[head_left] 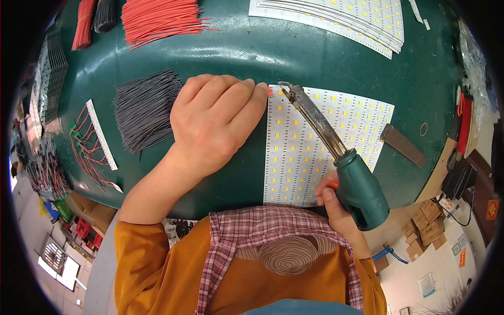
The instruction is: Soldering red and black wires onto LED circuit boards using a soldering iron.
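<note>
My right hand (338, 207) grips the handle of a green soldering iron (362, 189), gun-shaped, with a finger by its orange trigger. Its long metal barrel slants up and left, so the tip is over the upper left corner of a white LED board sheet (302, 170) with rows of yellow chips. At that same corner my left hand (212, 121) is closed, back of the hand upward. A short bit of red wire (271, 92) shows at its fingertips; the rest is hidden. Whether the iron's tip touches the board, I cannot tell.
Left of my left hand lies a bundle of black wires (144, 110). Red wires (160, 21) and stacked LED sheets (336, 18) are farther back. An LED strip (102, 134) with wired green parts lies far left. A brown strip (403, 146) sits by the sheet's right edge.
</note>
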Demonstrator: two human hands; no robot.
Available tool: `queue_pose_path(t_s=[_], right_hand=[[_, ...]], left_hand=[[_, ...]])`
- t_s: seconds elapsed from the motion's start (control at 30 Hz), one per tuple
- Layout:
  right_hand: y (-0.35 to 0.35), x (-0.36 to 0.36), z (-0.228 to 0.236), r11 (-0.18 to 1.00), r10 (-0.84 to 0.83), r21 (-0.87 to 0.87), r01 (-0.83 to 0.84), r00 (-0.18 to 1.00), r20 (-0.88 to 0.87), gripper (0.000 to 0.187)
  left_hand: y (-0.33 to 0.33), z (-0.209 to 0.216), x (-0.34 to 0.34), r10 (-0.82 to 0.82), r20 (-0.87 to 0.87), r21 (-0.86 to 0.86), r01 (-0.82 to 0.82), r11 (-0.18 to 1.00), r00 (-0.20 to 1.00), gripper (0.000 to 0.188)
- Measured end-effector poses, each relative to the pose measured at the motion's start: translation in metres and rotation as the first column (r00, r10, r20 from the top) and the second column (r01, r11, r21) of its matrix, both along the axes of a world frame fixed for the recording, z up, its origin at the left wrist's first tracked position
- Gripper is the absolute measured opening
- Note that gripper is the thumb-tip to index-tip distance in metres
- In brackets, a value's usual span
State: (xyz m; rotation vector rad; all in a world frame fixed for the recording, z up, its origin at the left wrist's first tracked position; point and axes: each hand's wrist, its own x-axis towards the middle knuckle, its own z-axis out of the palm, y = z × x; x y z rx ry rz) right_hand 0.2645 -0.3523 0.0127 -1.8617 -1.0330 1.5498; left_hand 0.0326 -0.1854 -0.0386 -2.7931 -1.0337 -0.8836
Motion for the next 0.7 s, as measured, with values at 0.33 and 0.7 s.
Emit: queue_pose_path(t_s=[0.33, 0.7], right_hand=[[-0.0011, 0.0004, -0.0006, 0.992, 0.121, 0.034, -0.124, 0.989, 0.087, 0.009], [0.0017, -0.0024, 0.0020, 0.992, 0.125, 0.008, -0.126, 0.988, 0.087, 0.014]], left_hand=[[-0.0007, 0.0022, 0.0035, 0.017, -0.013, 0.000, -0.017, 1.000, 1.000, 0.018], [-0.0020, 0.0013, 0.0047, 0.010, -0.034, 0.026, -0.009, 1.000, 0.999, 0.019]])
